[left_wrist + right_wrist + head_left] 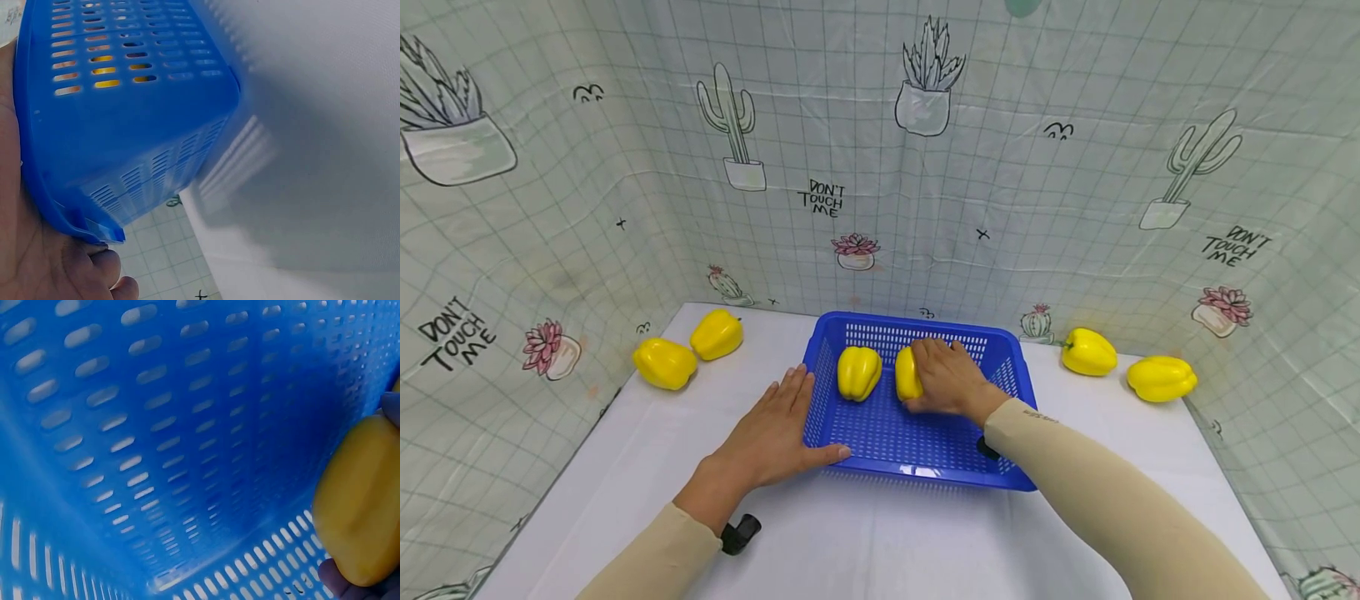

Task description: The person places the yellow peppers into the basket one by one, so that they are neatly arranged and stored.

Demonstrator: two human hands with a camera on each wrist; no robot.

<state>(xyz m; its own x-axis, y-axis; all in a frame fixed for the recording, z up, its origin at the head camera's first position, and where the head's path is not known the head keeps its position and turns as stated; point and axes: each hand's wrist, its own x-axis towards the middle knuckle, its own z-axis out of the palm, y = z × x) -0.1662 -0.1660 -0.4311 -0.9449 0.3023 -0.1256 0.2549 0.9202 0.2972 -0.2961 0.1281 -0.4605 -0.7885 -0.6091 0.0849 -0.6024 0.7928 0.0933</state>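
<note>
We have a yellow pepper near the middle of the blue basket, and our right hand grips it with curled fingers. Our left hand lies along the basket's 9 o'clock side, fingers straight, touching the rim and gripping nothing. A second pepper sits in the basket toward 10 o'clock, near the held one but apart. On the bench, two more peppers lie out at 10 o'clock, and another pair at 2 o'clock. We think the step in hand is moving this one pepper at the basket, but we cannot tell if it is going in or coming out. If it stays, we think the next move calls for letting go gently; if it leaves, for a firm hold and a lift over the rim.
</note>
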